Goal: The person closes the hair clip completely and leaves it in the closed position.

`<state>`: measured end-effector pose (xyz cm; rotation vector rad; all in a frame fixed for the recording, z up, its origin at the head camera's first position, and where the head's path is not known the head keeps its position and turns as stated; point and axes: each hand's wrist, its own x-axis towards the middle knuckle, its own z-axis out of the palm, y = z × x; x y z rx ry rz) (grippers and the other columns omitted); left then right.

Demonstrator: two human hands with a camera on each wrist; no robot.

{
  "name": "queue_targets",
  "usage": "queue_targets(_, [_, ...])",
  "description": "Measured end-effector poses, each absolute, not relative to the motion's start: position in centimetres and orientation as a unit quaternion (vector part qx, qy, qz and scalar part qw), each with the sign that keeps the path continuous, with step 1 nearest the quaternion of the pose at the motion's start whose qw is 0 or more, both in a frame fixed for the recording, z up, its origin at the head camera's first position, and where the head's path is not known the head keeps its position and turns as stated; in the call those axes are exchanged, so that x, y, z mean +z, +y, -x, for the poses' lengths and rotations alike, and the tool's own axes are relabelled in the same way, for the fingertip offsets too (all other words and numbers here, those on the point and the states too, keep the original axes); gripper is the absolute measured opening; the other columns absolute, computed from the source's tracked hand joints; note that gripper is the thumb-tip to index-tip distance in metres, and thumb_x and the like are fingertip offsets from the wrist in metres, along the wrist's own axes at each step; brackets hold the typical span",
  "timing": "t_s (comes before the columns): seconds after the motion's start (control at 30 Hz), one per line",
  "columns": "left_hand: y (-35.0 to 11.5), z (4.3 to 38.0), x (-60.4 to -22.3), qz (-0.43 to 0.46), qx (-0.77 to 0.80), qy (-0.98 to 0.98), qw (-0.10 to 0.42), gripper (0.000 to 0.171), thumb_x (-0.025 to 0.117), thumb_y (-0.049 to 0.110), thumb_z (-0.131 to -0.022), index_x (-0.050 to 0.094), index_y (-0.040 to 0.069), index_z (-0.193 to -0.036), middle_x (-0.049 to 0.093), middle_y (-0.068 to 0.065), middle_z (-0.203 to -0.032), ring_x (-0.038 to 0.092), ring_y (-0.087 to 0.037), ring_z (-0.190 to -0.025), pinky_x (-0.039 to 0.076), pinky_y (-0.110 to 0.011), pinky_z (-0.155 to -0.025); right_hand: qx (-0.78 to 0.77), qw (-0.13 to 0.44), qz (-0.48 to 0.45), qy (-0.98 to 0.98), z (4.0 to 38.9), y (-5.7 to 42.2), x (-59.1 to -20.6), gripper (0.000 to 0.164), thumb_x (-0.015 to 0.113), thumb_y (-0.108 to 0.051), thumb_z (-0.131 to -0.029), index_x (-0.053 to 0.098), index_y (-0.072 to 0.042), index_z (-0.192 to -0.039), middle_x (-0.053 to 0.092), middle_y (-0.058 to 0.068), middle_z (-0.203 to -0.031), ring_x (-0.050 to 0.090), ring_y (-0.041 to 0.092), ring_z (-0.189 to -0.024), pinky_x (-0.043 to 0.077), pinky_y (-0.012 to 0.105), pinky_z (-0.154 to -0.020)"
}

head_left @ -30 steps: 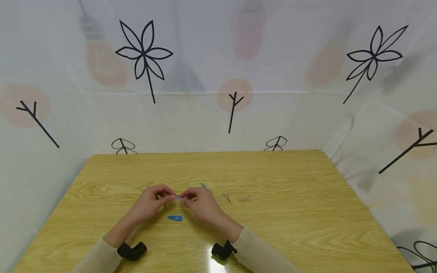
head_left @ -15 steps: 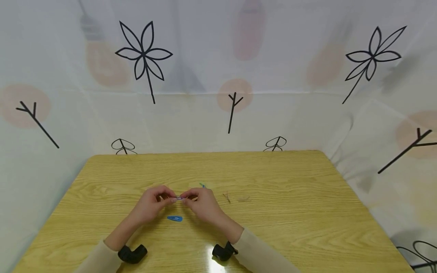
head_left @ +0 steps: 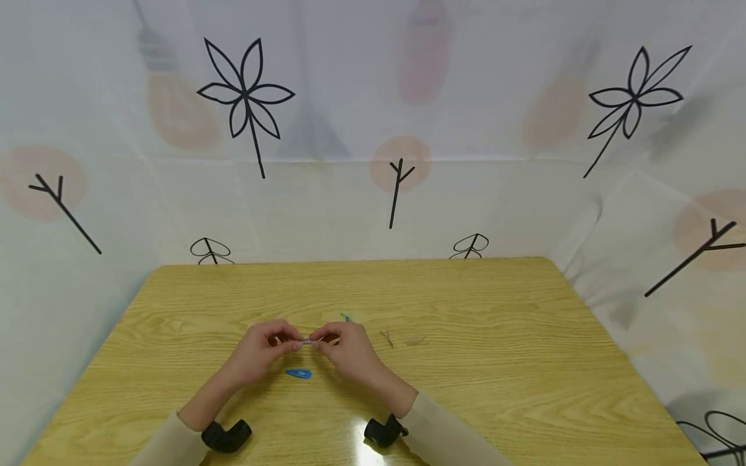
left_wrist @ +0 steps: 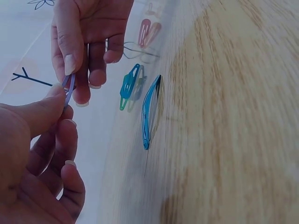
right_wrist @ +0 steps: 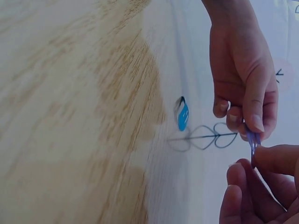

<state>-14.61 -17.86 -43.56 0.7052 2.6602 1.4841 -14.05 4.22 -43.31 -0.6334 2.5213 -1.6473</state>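
A small purple snap hair clip (head_left: 306, 341) is held up over the table between both hands. My left hand (head_left: 256, 353) pinches one end of it with thumb and fingertips. Thumb and index finger of my right hand (head_left: 352, 353) pinch the other end. In the left wrist view the clip (left_wrist: 69, 91) shows two slim arms standing apart, its ends covered by the fingers. The right wrist view shows the same clip (right_wrist: 252, 142) with narrow slits between its arms. Just in front of the hands, a blue snap hair clip (head_left: 299, 373) lies on the table.
Beyond the right hand lie blue and green clips (head_left: 346, 317), partly hidden by it. To the right, reddish clips (head_left: 387, 337) and a faint pale clip (head_left: 416, 340) rest on the wooden table (head_left: 495, 388). A patterned cloth (head_left: 326, 207) hangs behind the table.
My left hand has shifted slightly right, closer to my right hand, and the purple clip has tilted a little between the fingers. The clips on the table have stayed put.
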Motion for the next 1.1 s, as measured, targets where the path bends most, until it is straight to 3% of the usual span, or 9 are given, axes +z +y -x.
queue_targets(0.17, [-17.85, 14.52, -43.56, -0.231, 0.479, 0.847, 0.009, 0.007, 0.070, 0.016, -0.094, 0.073, 0.022, -0.094, 0.067, 0.008, -0.089, 0.058, -0.014, -0.075, 0.048, -0.029, -0.065, -0.537, 0.028, 0.206, 0.818, 13.92, 4.27, -43.33, 0.007, 0.071, -0.012, -0.094, 0.075, -0.012, -0.100, 0.071, -0.001, -0.097, 0.067, 0.014, -0.085, 0.053, 0.026, -0.073])
queue_targets(0.5, [-17.96, 14.53, -43.77, -0.225, 0.487, 0.844, 0.019, 0.006, 0.069, 0.017, -0.095, 0.074, 0.021, -0.093, 0.068, 0.006, -0.090, 0.059, -0.014, -0.077, 0.048, -0.029, -0.066, -0.548, 0.040, 0.197, 0.812, 13.65, 4.32, -43.33, 0.025, 0.069, -0.009, -0.095, 0.070, -0.004, -0.119, 0.068, 0.006, -0.114, 0.065, 0.015, -0.090, 0.053, 0.026, -0.071])
queue_targets(1.1, [-17.73, 14.49, -43.39, -0.227, 0.481, 0.846, 0.023, 0.007, 0.070, 0.019, -0.094, 0.074, 0.024, -0.093, 0.068, 0.008, -0.089, 0.058, -0.014, -0.077, 0.048, -0.030, -0.068, -0.529, 0.025, 0.211, 0.822, 13.77, 4.43, -43.47, 0.010, 0.067, -0.007, -0.096, 0.076, -0.011, -0.095, 0.071, -0.005, -0.093, 0.062, 0.009, -0.083, 0.050, 0.026, -0.070])
